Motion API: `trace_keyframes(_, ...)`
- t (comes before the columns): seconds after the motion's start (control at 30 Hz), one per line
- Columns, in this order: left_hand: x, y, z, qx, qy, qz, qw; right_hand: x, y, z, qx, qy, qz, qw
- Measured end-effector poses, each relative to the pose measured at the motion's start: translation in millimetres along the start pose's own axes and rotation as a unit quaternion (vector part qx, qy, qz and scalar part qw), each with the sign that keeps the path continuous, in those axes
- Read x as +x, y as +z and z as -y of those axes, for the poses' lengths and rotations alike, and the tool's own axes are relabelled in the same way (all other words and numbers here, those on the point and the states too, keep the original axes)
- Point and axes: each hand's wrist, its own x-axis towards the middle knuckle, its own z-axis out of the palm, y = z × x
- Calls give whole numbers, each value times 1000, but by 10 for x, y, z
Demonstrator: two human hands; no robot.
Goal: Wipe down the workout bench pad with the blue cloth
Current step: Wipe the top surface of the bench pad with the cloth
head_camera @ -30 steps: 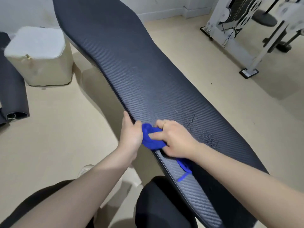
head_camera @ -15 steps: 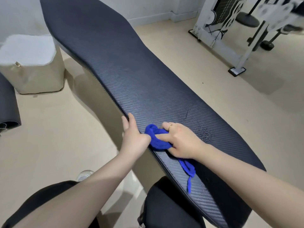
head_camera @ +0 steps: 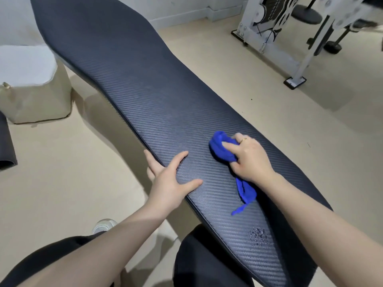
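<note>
A long black bench pad [head_camera: 132,83] with a woven carbon-fibre texture runs diagonally from the upper left to the lower right. My right hand [head_camera: 251,158] presses a bunched blue cloth [head_camera: 220,148] onto the pad's middle; a loose tail of the cloth trails back under my wrist. My left hand [head_camera: 170,179] rests on the pad's near left edge, fingers spread, thumb on top, holding no object. A scuffed, worn patch [head_camera: 258,237] marks the pad's surface near its lower end.
A cream padded block [head_camera: 35,88] stands on the beige floor at the left, with a rolled dark mat [head_camera: 6,146] at the left edge. A white gym machine frame [head_camera: 298,44] with dark weights stands at the upper right. My dark-clad knees and a shoe [head_camera: 103,225] are below.
My right hand has carried the cloth away from the left edge, up and toward the pad's middle. My left hand let go of the cloth and now lies spread on the pad's edge.
</note>
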Motion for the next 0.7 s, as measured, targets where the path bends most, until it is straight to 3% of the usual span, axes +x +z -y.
trace_keyframes(0.07, 21, 14, -33, 4, -7, -3, 1000, 221, 13, -270, -26, 194, -37, 980)
trace_keyframes(0.13, 32, 22, -78, 8, -11, -5, 1000, 356, 5, -405, -24, 303, -47, 952)
trace_keyframes(0.2, 36, 22, -108, 12, -16, -4, 1000, 330, -28, -288, -26, 289, -34, 956)
trace_keyframes(0.3, 42, 34, -101, 5, -17, -7, 1000, 16, -23, 41, -7, 110, -22, 994)
trace_keyframes(0.37, 42, 44, -100, -2, -15, -14, 1000, -133, -7, 85, 17, 32, -4, 999)
trace_keyframes(0.4, 46, 50, -91, -4, -13, -15, 1000, -92, -10, 3, 24, 38, -3, 999)
trace_keyframes(0.5, 35, 63, -54, -9, -14, -13, 1000, 213, 0, -370, 14, 233, -18, 972)
trace_keyframes(0.57, 20, 64, -28, -8, 3, -18, 1000, 328, -1, -493, 3, 307, -28, 951)
trace_keyframes(0.63, 7, 65, 3, -1, 8, -27, 1000, 304, -52, -307, -13, 295, -24, 955)
trace_keyframes(0.7, -21, 55, 19, -22, 12, -46, 999, 92, -56, 21, -12, 171, -27, 985)
